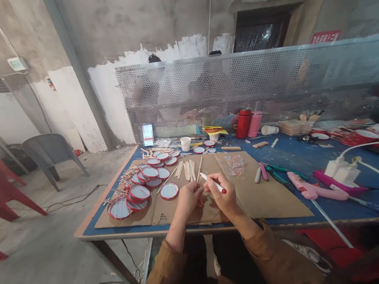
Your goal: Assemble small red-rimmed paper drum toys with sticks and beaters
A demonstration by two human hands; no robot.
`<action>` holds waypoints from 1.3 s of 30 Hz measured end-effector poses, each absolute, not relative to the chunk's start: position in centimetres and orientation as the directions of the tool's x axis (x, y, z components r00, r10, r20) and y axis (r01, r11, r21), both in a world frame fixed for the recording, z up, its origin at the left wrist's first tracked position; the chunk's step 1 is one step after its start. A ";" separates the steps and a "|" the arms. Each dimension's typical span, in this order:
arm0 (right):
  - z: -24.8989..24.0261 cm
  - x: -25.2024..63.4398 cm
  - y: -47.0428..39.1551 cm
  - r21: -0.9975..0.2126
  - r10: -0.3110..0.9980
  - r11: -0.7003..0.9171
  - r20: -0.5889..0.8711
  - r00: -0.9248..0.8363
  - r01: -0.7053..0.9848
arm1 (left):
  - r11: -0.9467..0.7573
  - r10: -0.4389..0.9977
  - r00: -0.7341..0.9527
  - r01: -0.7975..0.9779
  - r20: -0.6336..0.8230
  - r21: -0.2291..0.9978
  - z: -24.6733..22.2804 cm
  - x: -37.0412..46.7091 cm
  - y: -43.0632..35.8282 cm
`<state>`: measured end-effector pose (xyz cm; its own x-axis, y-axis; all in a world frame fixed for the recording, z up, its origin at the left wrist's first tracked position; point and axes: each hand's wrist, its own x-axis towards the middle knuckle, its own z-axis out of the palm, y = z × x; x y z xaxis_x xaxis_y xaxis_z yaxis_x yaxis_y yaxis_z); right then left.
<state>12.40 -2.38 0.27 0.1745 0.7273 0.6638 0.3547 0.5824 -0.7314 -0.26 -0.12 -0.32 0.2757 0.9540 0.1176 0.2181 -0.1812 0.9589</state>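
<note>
My right hand (223, 194) is closed around a white marker with a red end (219, 188), its white end pointing up and left. Just left of it, my left hand (190, 198) has its fingers pinched together close to the right fingertips; what they hold is too small to make out. Both hands are over a brown cardboard sheet (262, 197). Past them lie flat wooden sticks (189, 171). A white disc with a red rim (169, 191) lies left of my left hand, and a pile of similar discs (139, 193) is farther left.
Colored rubber bands (235, 165) lie on the cardboard. To the right are a pink glue gun (315, 188), pliers (279, 172) and a power strip (341, 183) with cables. A red bottle (243, 123), a paper cup (186, 143) and a phone (147, 135) stand near the perforated screen (258, 75); people sit behind it.
</note>
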 end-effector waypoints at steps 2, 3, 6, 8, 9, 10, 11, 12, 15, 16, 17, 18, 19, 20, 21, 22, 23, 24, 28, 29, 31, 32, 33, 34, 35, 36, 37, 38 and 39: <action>0.1 12.3 -2.3 -0.719 0.720 0.578 0.672 0.173 0.386 | -0.187 0.955 0.272 0.224 0.122 0.957 -0.3 -0.3 -0.2; 0.0 12.3 -2.2 -0.714 0.713 0.572 0.677 0.185 0.404 | -0.195 0.953 0.274 0.231 0.129 0.953 -0.4 -0.2 -0.1; -0.1 12.3 -2.2 -0.706 0.686 0.550 0.687 0.241 0.446 | -0.205 0.952 0.274 0.235 0.138 0.950 -0.6 -0.2 0.1; -0.1 12.4 -2.2 -0.723 0.678 0.537 0.677 0.287 0.435 | -0.183 0.956 0.269 0.226 0.119 0.957 -0.8 -0.1 0.3; -0.1 12.4 -2.2 -0.735 0.678 0.533 0.667 0.308 0.418 | -0.174 0.958 0.266 0.223 0.112 0.959 -0.9 -0.1 0.3; 0.0 12.4 -2.3 -0.747 0.680 0.534 0.658 0.323 0.396 | -0.170 0.958 0.265 0.223 0.108 0.960 -0.9 -0.1 0.3; 0.1 12.4 -2.3 -0.753 0.684 0.540 0.653 0.325 0.377 | -0.171 0.958 0.265 0.227 0.108 0.959 -0.9 -0.1 0.3; 0.1 12.4 -2.4 -0.751 0.686 0.550 0.656 0.314 0.366 | -0.174 0.958 0.264 0.230 0.111 0.957 -0.8 -0.1 0.3; 0.1 12.3 -2.4 -0.719 0.688 0.583 0.685 0.241 0.378 | -0.177 0.957 0.267 0.225 0.114 0.958 -0.5 -0.2 0.1; 0.1 12.2 -2.4 -0.707 0.687 0.589 0.693 0.218 0.392 | -0.178 0.956 0.268 0.221 0.116 0.959 -0.5 -0.2 0.0; 0.0 12.2 -2.3 -0.695 0.685 0.591 0.700 0.202 0.409 | -0.180 0.956 0.270 0.217 0.118 0.959 -0.4 -0.2 0.0; -0.1 12.2 -2.2 -0.686 0.681 0.587 0.706 0.197 0.430 | -0.179 0.955 0.271 0.215 0.117 0.960 -0.4 -0.2 0.0; -0.1 12.2 -2.1 -0.682 0.677 0.576 0.707 0.204 0.450 | -0.177 0.956 0.271 0.212 0.116 0.961 -0.5 -0.2 0.0; -0.2 12.3 -2.1 -0.685 0.677 0.561 0.703 0.220 0.464 | -0.175 0.956 0.269 0.210 0.115 0.962 -0.6 -0.2 0.1; -0.3 12.4 -2.0 -0.696 0.677 0.544 0.694 0.244 0.468 | -0.176 0.957 0.265 0.212 0.116 0.961 -0.6 -0.2 0.1; -0.3 12.4 -1.9 -0.711 0.679 0.531 0.682 0.271 0.461 | -0.178 0.958 0.262 0.217 0.118 0.960 -0.7 -0.2 0.2; -0.3 12.4 -1.9 -0.726 0.681 0.525 0.671 0.293 0.444 | -0.179 0.959 0.258 0.224 0.119 0.958 -0.8 -0.2 0.2; -0.3 12.4 -2.0 -0.736 0.683 0.527 0.664 0.304 0.424 | -0.181 0.960 0.253 0.231 0.120 0.956 -0.8 -0.2 0.2; -0.2 12.2 -2.1 -0.710 0.680 0.580 0.692 0.244 0.400 | -0.169 0.960 0.259 0.230 0.107 0.958 -0.5 -0.2 0.1; -0.2 12.1 -2.1 -0.700 0.680 0.587 0.699 0.221 0.407 | -0.167 0.959 0.261 0.224 0.106 0.960 -0.5 -0.2 0.0; -0.2 12.1 -2.1 -0.684 0.676 0.585 0.708 0.203 0.436 | -0.171 0.959 0.261 0.219 0.111 0.960 -0.4 -0.2 0.0; -0.2 12.1 -2.0 -0.679 0.670 0.574 0.711 0.214 0.458 | -0.175 0.959 0.258 0.220 0.115 0.960 -0.4 -0.2 0.0; -0.3 12.2 -1.9 -0.678 0.664 0.556 0.710 0.235 0.480 | -0.175 0.960 0.255 0.221 0.117 0.959 -0.5 -0.2 0.1; -0.3 12.3 -1.9 -0.684 0.658 0.535 0.705 0.263 0.495 | -0.171 0.961 0.251 0.222 0.113 0.960 -0.5 -0.2 0.1; -0.4 12.4 -1.9 -0.697 0.655 0.516 0.696 0.295 0.498 | -0.164 0.963 0.247 0.223 0.107 0.961 -0.6 -0.2 0.1; -0.4 12.4 -1.9 -0.712 0.653 0.505 0.685 0.323 0.489 | -0.157 0.964 0.245 0.221 0.101 0.963 -0.7 -0.2 0.2; -0.4 12.5 -1.9 -0.723 0.654 0.506 0.677 0.337 0.470 | -0.151 0.965 0.243 0.218 0.097 0.964 -0.7 -0.1 0.2; -0.4 12.5 -2.0 -0.727 0.656 0.520 0.676 0.336 0.448 | -0.149 0.966 0.242 0.216 0.094 0.965 -0.7 -0.1 0.2; -0.3 12.5 -2.1 -0.724 0.658 0.540 0.681 0.320 0.431 | -0.151 0.965 0.244 0.215 0.096 0.965 -0.7 -0.1 0.2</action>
